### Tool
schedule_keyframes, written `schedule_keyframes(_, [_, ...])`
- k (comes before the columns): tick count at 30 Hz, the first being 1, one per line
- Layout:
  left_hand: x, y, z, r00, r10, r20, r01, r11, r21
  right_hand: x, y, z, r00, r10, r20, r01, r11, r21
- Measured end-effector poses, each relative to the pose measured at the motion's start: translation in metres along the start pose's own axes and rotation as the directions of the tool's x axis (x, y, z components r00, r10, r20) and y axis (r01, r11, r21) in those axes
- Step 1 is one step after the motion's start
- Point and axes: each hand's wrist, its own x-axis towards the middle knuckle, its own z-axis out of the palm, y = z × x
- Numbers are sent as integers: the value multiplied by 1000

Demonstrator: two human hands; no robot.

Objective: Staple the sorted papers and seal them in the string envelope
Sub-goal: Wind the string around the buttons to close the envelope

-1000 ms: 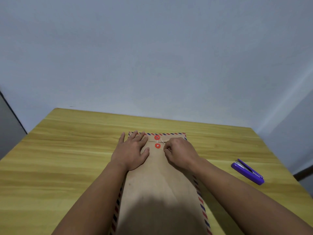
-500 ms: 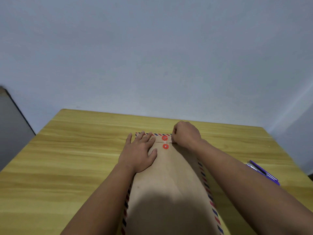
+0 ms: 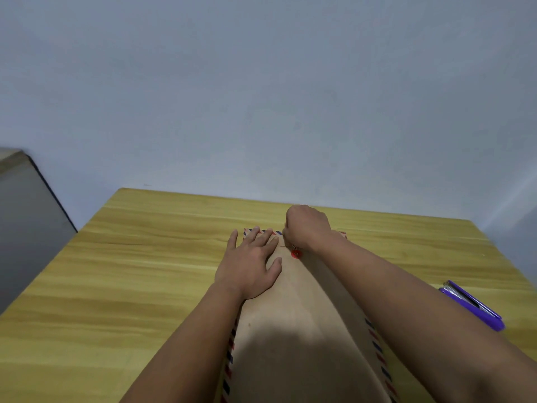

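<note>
Left hand (image 3: pixel 251 264) lies open, flat on the envelope (image 3: pixel 293 321); right hand (image 3: pixel 306 226) is closed, pinching the string (image 3: pixel 294 247) toward the bench's (image 3: pixel 130 274) far edge; stapler (image 3: pixel 472 305) near the right edge.

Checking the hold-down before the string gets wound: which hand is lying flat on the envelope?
The left hand, palm down with fingers spread on the envelope. The right hand is bunched at the flap, above the red button.

envelope (image 3: pixel 293 330): no readable print, only red and blue edge stripes
stapler (image 3: pixel 472 305), at 4 o'clock: no legible brand
table (image 3: pixel 130 271): no lettering
</note>
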Motion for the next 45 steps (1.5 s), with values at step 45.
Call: schedule_keyframes(45, [1,-1,2,1000,0,-8,0,1000,6,-27,44,13,997,-50,-52,55,993,103])
